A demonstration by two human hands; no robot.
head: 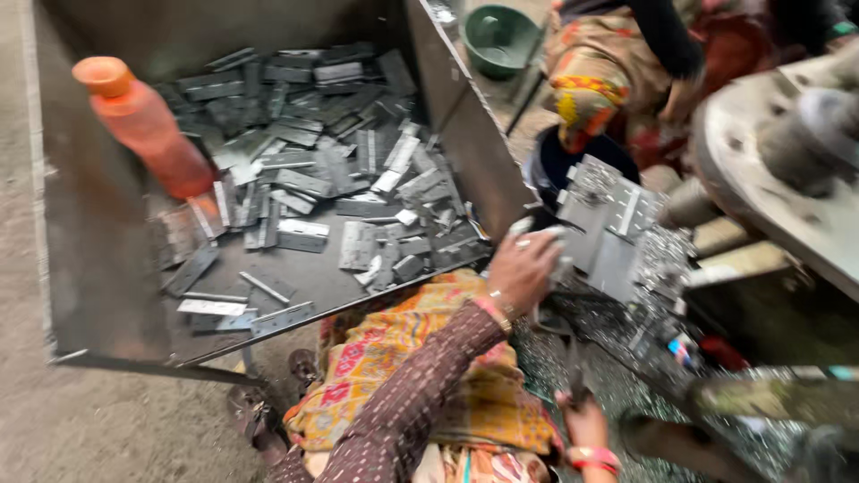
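At the right edge of the metal tray (80, 268), my left hand (523, 268) closes loosely around a small pale metal piece (557, 255), which it presses against a stack of grey hinge plates (608, 224) just beside a machine bed (626, 358). My right hand (586, 427), lower in the frame, is clenched on a dark upright lever handle (573, 358); motion blur hides how firmly. I judge the work to be partway: a few plates sit at the machine, while a large heap of hinge plates (331, 161) still lies in the tray, so most remains to be handled. An orange bottle (143, 125) leans in the tray's left side, touching the heap. Beyond, another person in patterned cloth (599, 80) sits near a green bowl (497, 36) and a dark bucket (555, 161). Glittering metal shavings cover the bed around my hands.
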